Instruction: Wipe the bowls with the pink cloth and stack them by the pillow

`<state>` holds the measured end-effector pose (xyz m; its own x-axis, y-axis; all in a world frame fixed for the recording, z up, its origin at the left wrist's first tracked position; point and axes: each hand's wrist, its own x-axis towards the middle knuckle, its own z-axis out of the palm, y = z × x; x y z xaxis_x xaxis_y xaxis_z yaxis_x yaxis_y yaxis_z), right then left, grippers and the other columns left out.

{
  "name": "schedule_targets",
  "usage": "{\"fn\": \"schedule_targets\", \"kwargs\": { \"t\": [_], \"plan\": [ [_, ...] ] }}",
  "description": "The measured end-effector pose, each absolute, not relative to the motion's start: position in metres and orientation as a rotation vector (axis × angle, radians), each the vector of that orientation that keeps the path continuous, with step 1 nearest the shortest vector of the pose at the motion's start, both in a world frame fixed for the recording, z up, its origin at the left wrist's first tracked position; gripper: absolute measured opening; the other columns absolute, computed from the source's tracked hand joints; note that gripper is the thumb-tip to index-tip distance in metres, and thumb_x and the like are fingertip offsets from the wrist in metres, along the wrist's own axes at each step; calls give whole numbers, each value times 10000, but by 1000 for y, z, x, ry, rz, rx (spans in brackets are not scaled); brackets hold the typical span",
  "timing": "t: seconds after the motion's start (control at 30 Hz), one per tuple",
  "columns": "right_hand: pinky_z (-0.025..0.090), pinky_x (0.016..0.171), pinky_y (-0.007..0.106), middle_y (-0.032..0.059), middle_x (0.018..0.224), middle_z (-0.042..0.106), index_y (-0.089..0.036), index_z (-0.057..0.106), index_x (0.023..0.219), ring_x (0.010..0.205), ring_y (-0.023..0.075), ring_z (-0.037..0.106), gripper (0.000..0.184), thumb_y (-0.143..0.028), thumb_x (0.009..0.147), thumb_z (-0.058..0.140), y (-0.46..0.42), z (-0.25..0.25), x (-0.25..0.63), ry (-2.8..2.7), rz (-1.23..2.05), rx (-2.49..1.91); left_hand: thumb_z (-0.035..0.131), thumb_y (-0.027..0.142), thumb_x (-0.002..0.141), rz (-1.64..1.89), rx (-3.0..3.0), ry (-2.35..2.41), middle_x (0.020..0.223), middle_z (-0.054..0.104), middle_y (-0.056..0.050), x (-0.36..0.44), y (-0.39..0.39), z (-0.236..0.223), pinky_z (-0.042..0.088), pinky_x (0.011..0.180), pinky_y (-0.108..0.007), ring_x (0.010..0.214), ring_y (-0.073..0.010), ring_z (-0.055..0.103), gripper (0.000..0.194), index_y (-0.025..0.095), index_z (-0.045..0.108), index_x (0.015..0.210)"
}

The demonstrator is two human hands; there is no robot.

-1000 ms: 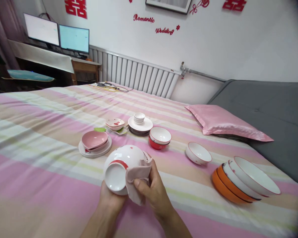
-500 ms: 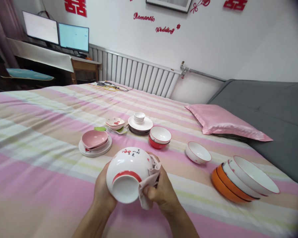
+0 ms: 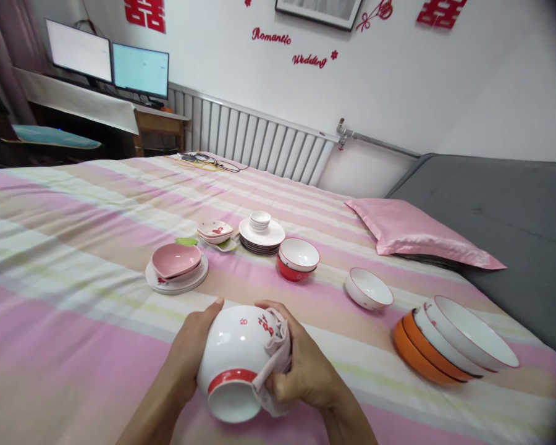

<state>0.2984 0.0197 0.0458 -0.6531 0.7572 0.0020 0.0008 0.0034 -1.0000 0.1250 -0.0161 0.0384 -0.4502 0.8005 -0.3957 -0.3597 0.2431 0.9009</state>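
Note:
A white bowl (image 3: 234, 349) with red blossom prints and a red band round its foot is held tilted low over the bed, its base facing me. My left hand (image 3: 192, 349) grips its left side, fingers curled behind it. On the other side my right hand (image 3: 301, 364) presses a pale pink cloth (image 3: 278, 364) against the wall of the bowl, the cloth pinched under the thumb. The fingers of both hands are partly hidden behind the bowl.
On the striped bedspread sit pink dishes (image 3: 176, 259) on white plates, stacked plates (image 3: 273, 233) with tiny bowls, a red-and-white bowl pair (image 3: 299, 254), a single bowl (image 3: 369, 289) and a leaning stack of large bowls (image 3: 438, 346). A pink pillow (image 3: 426, 235) lies behind.
The bowl has dropped lower, toward me, and turned, so its blossom print now sits further right. Both hands moved down with it, keeping hold.

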Motion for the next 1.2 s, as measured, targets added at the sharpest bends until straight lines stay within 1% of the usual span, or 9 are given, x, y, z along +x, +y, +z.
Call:
{"fn": "schedule_targets", "kwargs": {
  "t": [0.2, 0.4, 0.53, 0.63, 0.7, 0.8, 0.93, 1.03, 1.2],
  "plan": [
    [416, 672, 238, -38, 910, 552, -283, 425, 1207, 733, 133, 485, 829, -36, 437, 607, 18, 43, 298, -1772, 1743, -787, 580, 539, 712, 1240, 665, 1602, 381, 423, 17, 125, -17, 42, 260, 389, -236, 378, -120, 374, 489, 181, 457, 403],
    [412, 655, 233, -55, 845, 521, -288, 471, 1163, 689, 123, 449, 803, -33, 418, 628, 14, 46, 293, -1919, 1632, -851, 506, 587, 745, 1128, 902, 1591, 401, 376, 14, 126, -19, 33, 217, 408, -238, 399, -109, 337, 532, 169, 451, 421],
    [366, 583, 203, -71, 742, 471, -229, 534, 989, 642, 99, 395, 584, -61, 434, 604, 17, 45, 293, -1896, 1697, -832, 542, 584, 726, 1180, 867, 1569, 403, 319, 38, 131, -18, 34, 188, 401, -224, 398, -88, 292, 534, 182, 386, 412],
    [320, 537, 180, -78, 686, 447, -198, 519, 847, 616, 84, 369, 446, -73, 427, 603, 25, 42, 298, -1828, 1757, -867, 551, 599, 714, 1295, 732, 1473, 402, 346, 41, 134, -17, 38, 214, 385, -215, 387, -88, 304, 521, 171, 440, 438],
    [298, 517, 167, -77, 679, 454, -188, 505, 796, 607, 76, 369, 410, -66, 417, 602, 31, 39, 303, -1717, 1846, -841, 547, 598, 720, 1346, 707, 1348, 467, 486, 4, 133, -17, 41, 305, 409, -221, 430, -122, 422, 487, 150, 563, 529],
    [325, 512, 178, -56, 686, 509, -184, 533, 800, 606, 91, 423, 404, -68, 418, 592, 38, 34, 308, -1471, 1936, -762, 627, 543, 692, 1457, 701, 1232, 789, 683, -74, 130, -18, 41, 450, 568, -252, 701, -218, 609, 424, 146, 688, 827],
    [383, 503, 218, -37, 603, 536, -196, 580, 699, 555, 113, 467, 243, -128, 466, 602, 42, 31, 308, -1142, 1830, -730, 773, 406, 599, 1525, 625, 1168, 1135, 650, -93, 139, -16, 38, 474, 719, -257, 979, -257, 606, 566, 215, 628, 1112],
    [389, 472, 223, -39, 580, 521, -206, 565, 650, 534, 117, 470, 174, -177, 501, 652, 43, 31, 303, -1088, 1747, -723, 835, 297, 520, 1524, 556, 1075, 1174, 634, -109, 153, -14, 36, 487, 750, -292, 994, -275, 614, 794, 245, 530, 1251],
    [483, 615, 294, -6, 747, 576, -206, 540, 821, 687, 174, 557, 379, -149, 459, 640, 44, 27, 294, -1262, 1530, -746, 833, 220, 521, 1534, 643, 996, 1147, 650, -121, 157, -13, 36, 508, 761, -303, 1012, -286, 617, 884, 233, 455, 1321]
  ]
}}
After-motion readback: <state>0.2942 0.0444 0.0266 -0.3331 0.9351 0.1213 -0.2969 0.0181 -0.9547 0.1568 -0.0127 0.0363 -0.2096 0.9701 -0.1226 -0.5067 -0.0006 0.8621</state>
